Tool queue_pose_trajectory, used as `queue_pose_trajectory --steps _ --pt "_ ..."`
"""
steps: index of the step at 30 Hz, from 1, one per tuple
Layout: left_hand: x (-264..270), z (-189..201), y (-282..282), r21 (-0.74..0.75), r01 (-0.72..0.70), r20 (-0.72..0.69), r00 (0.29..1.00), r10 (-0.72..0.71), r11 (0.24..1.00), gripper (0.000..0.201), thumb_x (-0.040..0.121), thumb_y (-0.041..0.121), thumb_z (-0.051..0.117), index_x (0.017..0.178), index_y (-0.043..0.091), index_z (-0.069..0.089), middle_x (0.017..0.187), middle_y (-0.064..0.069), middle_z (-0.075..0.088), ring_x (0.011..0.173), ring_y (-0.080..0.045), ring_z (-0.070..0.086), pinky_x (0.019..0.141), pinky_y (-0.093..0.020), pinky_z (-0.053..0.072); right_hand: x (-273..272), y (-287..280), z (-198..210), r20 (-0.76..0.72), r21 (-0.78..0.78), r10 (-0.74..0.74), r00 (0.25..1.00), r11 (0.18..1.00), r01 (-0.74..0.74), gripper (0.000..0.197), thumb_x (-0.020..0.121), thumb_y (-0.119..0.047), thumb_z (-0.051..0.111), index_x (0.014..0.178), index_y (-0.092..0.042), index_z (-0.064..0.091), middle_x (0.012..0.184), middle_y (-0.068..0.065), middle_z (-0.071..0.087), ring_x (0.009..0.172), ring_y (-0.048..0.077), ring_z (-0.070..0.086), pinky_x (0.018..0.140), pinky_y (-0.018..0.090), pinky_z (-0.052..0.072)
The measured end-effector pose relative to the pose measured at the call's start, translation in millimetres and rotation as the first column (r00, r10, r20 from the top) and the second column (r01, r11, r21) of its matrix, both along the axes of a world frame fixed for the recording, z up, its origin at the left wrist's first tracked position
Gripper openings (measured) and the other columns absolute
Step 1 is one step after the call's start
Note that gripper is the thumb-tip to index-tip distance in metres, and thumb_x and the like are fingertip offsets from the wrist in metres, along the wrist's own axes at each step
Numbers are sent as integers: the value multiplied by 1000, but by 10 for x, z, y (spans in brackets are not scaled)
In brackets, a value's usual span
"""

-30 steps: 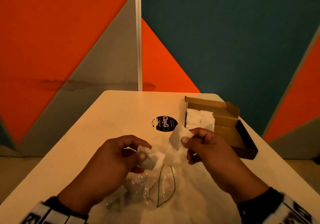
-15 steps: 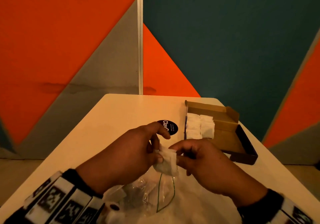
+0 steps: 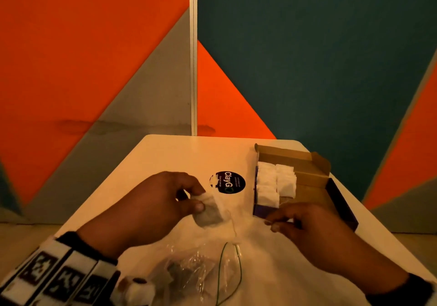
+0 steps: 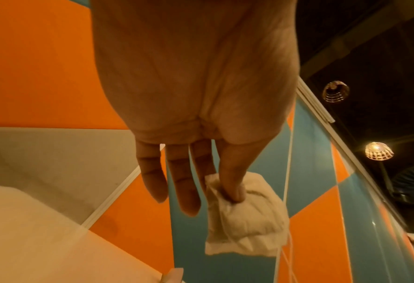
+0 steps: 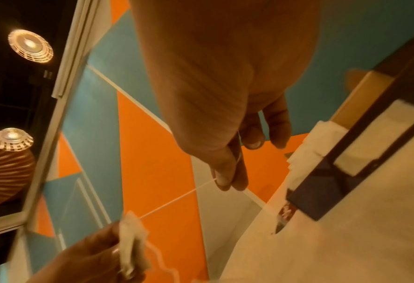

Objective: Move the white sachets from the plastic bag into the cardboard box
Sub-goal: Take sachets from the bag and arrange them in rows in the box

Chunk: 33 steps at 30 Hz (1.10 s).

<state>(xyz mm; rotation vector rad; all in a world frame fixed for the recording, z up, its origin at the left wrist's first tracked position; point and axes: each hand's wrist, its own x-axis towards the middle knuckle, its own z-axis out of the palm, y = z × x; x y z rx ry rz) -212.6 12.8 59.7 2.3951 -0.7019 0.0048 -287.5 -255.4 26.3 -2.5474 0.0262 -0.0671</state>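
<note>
Your left hand [image 3: 151, 207] pinches the sachet [image 3: 210, 211]; your right hand [image 3: 314, 232] pinches its string [image 5: 177, 199], nearer the box [image 3: 307, 180] ahead-right.

Likely an office or café-type commercial interior: partition wall [image 3: 307, 57] of orange, teal and grey triangular panels, dark open ceiling [image 4: 370, 47] with caged pendant lamps [image 5: 30, 46], and a plain pale table [image 3: 165, 159] carrying a round "ClayGo" sticker [image 3: 227, 182].
</note>
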Motion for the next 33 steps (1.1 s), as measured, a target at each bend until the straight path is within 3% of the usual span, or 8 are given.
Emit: queue_pose_trajectory --steps 5,7,10,16,24,27,29,33 --pt "65 -101 131 -199 -10 -132 991 -16 980 8 87 24 72 86 32 73 87 9 75 82 -11 70 82 -35 55 -65 -277 -102 -33 77 -105 994 991 108 23 87 -33 65 80 -53 59 89 -37 51 80 -7 52 68 5 40" --pt "43 -153 114 -296 -32 -190 981 -26 955 8 87 17 71 87 25 74 87 4 76 83 -13 71 84 -32 55 -70 -299 -151 -9 121 -139 990 983 139 25 84 -33 68 87 -56 58 97 -33 57 85 -4 56 78 14 48" --pt "-19 -228 35 -399 -62 -274 960 -54 915 8 88 10 70 89 16 74 86 -3 77 82 -16 72 82 -30 54 -46 -180 -124 112 252 -198 974 953 165 29 85 -35 67 99 -58 56 108 -25 60 93 -2 57 74 17 46" --pt "-146 -347 -148 -502 -97 -392 911 -126 859 9 90 0 65 89 5 72 83 -12 77 74 -20 70 72 -32 54 -11 433 73 241 705 -45 970 695 -143 35 75 -39 62 107 -55 66 111 -32 66 105 -5 63 84 24 51" --pt "-210 -468 -257 -600 -204 -489 859 -154 774 10 88 0 68 85 9 71 80 -18 74 71 -29 71 75 -42 61 136 691 -105 159 848 7 987 511 -140 27 73 -26 60 90 -35 79 102 -15 74 99 5 68 81 27 55" --pt "-237 -490 -263 -615 -266 -533 834 -143 742 9 87 1 69 89 2 60 74 -20 71 67 -28 72 73 -44 61 162 665 -137 117 856 -58 991 512 -70 27 88 -15 58 91 -32 79 106 -14 73 103 14 67 89 40 57" --pt "-238 -502 -274 -607 -283 -549 825 -134 743 11 87 3 70 89 2 59 78 -22 73 72 -32 74 73 -43 60 155 631 -140 123 805 -80 989 591 -52 36 96 -9 52 93 -35 78 113 -15 70 113 14 62 91 43 56" --pt "-236 -492 -241 -583 -287 -523 848 -80 760 11 88 5 70 92 2 60 76 -17 73 75 -32 74 71 -46 59 104 616 -96 161 728 -104 981 684 -47 36 98 -12 51 87 -34 77 100 -26 69 95 -2 65 75 24 60"
